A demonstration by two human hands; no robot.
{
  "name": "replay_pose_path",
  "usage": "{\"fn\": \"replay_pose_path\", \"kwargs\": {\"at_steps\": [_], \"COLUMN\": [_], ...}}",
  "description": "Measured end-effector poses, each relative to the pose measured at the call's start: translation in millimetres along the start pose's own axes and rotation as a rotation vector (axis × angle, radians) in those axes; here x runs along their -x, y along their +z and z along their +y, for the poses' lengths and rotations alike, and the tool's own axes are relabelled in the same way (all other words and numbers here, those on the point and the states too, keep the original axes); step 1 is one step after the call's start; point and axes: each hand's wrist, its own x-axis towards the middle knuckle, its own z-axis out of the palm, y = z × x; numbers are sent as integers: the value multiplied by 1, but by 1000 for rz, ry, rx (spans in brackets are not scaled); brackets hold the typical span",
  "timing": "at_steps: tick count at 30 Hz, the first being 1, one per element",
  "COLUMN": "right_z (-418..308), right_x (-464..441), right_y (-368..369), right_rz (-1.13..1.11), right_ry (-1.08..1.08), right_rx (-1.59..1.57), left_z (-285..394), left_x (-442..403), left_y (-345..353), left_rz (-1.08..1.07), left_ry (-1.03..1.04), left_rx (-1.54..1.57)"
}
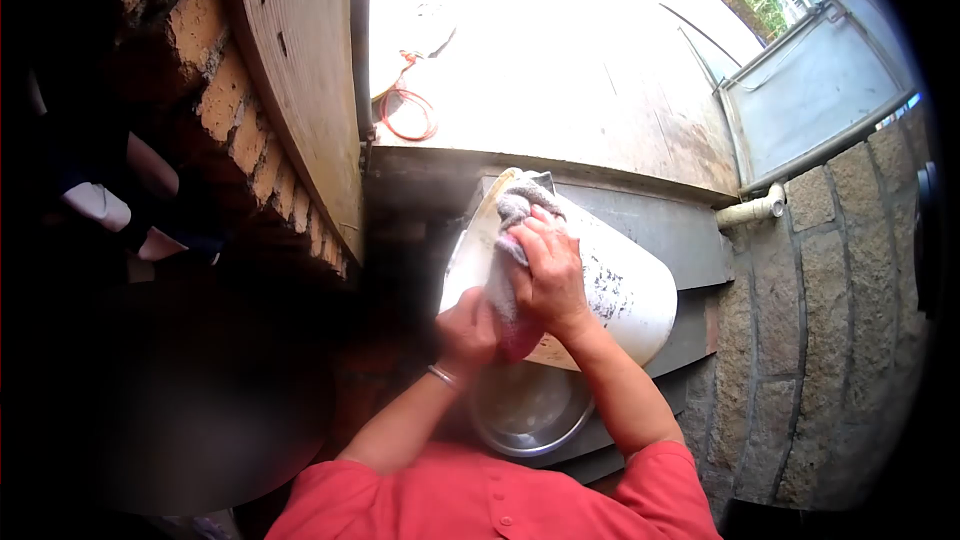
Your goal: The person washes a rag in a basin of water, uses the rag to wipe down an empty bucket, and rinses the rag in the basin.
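Note:
My right hand (548, 275) is closed on the upper part of a wet, bunched grey-and-pink cloth (512, 298). Lower down, my left hand (468, 328) grips the same cloth from the left side. The cloth lies against a white bucket (625, 290) that rests on its side, with dark, worn print on its outer wall. Below the bucket's near edge is a round metal basin (530, 408), partly hidden by the bucket and my arms.
Grey steps (680, 245) lie under and beside the bucket. A stone wall (830, 250) with a pipe (752, 212) rises at the right. Brick (235, 115) and a wooden board (300, 70) stand at the left. A red cord loop (408, 115) lies on the bright surface ahead.

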Motion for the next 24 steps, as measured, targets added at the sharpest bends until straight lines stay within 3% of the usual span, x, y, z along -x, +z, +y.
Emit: {"fn": "replay_pose_path", "kwargs": {"at_steps": [2, 7, 10, 15, 17, 19, 21, 24], "right_z": [26, 95, 49, 16, 38, 70, 119, 218], "right_x": [-40, -92, -65, -23, -15, -4, 17, 71], "right_y": [10, 33, 35, 14, 3, -12, -41, -68], "right_rz": [-55, -410, -129, 50, 53, -39, -232, -403], "right_ry": [174, 685, 296, 13, 112, 501, 586, 1026], "right_rx": [-66, -70, -173, -71, -170, -193, 15, 295], "left_z": [3, -3, 7, 19, 23, 22, 19, 22], "left_x": [5, 9, -9, -6, -7, -9, -7, -5], "left_y": [-2, -5, -2, 9, 12, 11, 10, 6], "left_rz": [-20, -28, 22, 19, -29, -27, -16, -16], "left_ry": [-110, -51, -69, -124, -162, -192, -142, -101], "left_rx": [-30, -73, -84, -88, -73, -33, -60, -73]}}
